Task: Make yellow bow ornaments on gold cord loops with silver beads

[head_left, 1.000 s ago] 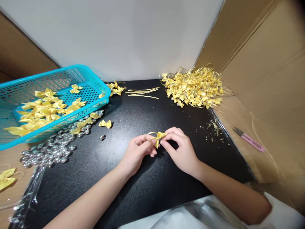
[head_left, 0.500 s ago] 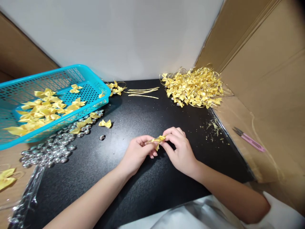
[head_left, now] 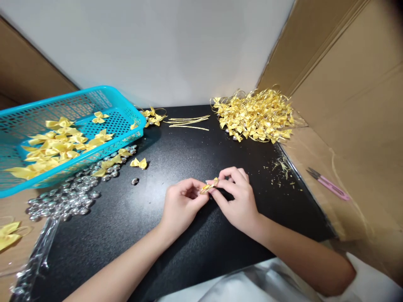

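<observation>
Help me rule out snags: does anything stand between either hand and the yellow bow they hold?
Nothing visible does: the left hand and right hand both pinch the yellow bow. A loose bow and silver bead lie apart, to the left.

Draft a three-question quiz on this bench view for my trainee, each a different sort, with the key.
1. True or false: the left hand and right hand both touch one yellow ribbon piece.
2. Fill in: the blue basket holds yellow ____.
3. Where do the pink-handled snips lie?
A) in the right hand
B) on the brown surface
C) inside the blue basket

Key: 1 true; 2 bows; 3 B.
</observation>
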